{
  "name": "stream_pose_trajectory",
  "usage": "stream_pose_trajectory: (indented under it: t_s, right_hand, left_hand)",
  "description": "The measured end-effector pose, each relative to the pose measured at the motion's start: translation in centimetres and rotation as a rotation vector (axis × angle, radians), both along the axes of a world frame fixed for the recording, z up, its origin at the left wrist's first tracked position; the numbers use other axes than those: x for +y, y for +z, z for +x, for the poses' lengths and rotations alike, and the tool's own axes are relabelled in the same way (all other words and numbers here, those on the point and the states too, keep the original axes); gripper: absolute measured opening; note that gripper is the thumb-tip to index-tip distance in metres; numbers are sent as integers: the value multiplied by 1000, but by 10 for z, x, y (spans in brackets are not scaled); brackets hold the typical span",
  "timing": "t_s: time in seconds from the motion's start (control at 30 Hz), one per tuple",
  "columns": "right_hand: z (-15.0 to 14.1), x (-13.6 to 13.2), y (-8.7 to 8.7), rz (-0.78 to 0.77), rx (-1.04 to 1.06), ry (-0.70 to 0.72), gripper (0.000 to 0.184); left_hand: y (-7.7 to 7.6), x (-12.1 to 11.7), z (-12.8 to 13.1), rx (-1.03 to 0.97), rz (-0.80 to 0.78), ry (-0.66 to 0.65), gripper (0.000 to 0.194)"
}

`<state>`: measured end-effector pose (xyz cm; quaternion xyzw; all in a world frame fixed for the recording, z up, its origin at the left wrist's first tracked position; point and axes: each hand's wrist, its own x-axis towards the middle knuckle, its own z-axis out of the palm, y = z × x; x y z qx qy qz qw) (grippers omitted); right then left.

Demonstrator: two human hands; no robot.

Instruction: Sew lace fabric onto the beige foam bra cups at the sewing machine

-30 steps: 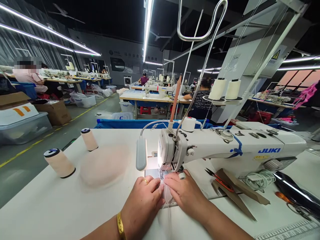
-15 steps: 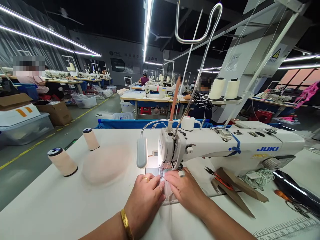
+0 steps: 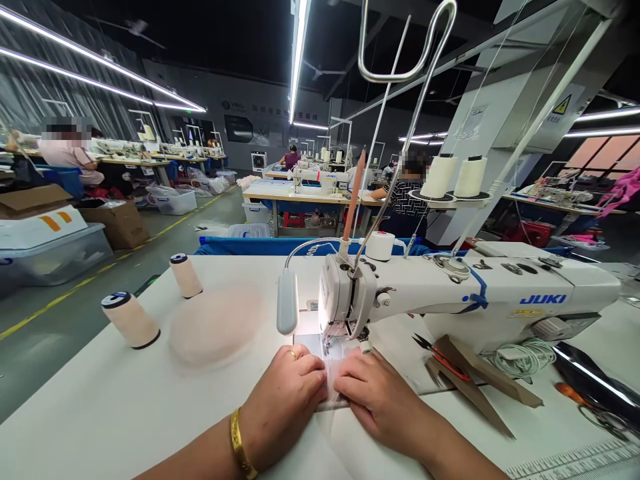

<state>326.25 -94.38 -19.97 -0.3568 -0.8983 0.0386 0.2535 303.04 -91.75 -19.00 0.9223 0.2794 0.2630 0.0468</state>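
A white JUKI sewing machine [image 3: 415, 283] stands before me, its lamp [image 3: 287, 300] lighting the needle area. Thin, sheer whitish fabric [image 3: 332, 375] lies under or just in front of the presser foot [image 3: 327, 347]. My left hand [image 3: 287, 400], wearing a ring and a gold bangle, has its fingers closed on the left side of this fabric. On the right side, my right hand [image 3: 383, 397] pinches it with bent fingers, close by the machine head. The fingertips partly hide the cloth, and its full outline is hard to see against the white table.
Left on the table [image 3: 100, 400] are two thread cones [image 3: 131, 323] and a sheer pinkish fabric pile [image 3: 215, 327]. At right lie thread snips [image 3: 447, 363], brown card [image 3: 475, 393], a coiled cable [image 3: 523, 358], an orange-handled tool [image 3: 569, 392] and a clear ruler [image 3: 575, 460]. Co-workers sit farther back.
My hands have moved apart and slightly back from the needle, so more of the presser foot and the sheer fabric shows between them. The view has shifted slightly.
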Motion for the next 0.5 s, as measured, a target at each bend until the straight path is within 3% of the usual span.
stream_pose_trajectory:
  t_s: [0.2, 0.5]
  right_hand:
    - [2, -1, 3, -2, 19, 41, 22]
    - [1, 0, 2, -16, -45, -36, 19]
  left_hand:
    - [0, 0, -1, -21, -14, -32, 22]
    - [0, 1, 0, -15, 23, -28, 24]
